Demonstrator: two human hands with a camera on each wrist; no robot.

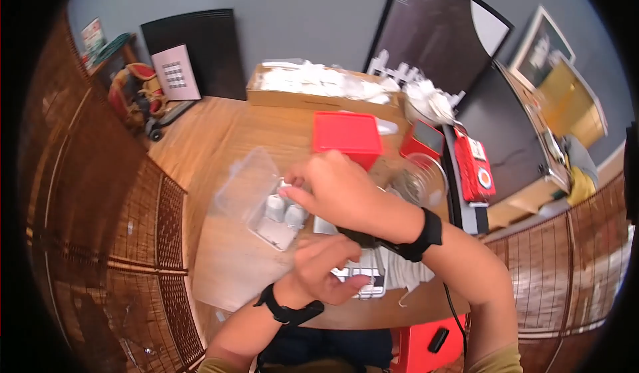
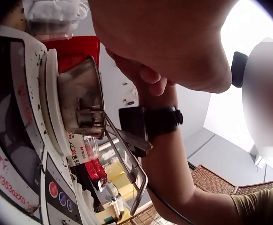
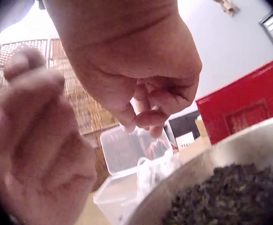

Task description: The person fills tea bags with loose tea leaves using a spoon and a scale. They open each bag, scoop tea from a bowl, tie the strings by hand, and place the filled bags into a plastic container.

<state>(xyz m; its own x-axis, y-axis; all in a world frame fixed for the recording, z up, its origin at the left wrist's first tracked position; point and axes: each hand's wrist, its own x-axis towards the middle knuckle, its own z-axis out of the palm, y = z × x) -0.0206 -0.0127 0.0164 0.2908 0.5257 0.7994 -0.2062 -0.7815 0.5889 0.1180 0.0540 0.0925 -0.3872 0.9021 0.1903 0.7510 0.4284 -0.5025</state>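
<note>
Wooden table point(image 1: 216, 263) below; white bags point(image 1: 275, 208) sit just under the curled right hand point(image 1: 331, 185), nearer of the 2, any hold unclear; left hand point(image 1: 324, 266) loose, empty.

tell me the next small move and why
Probably ease the right hand back from the open box, leaving the bags: they sit inside, close to its fingertips, and the left hand looks empty near the scale.
</note>
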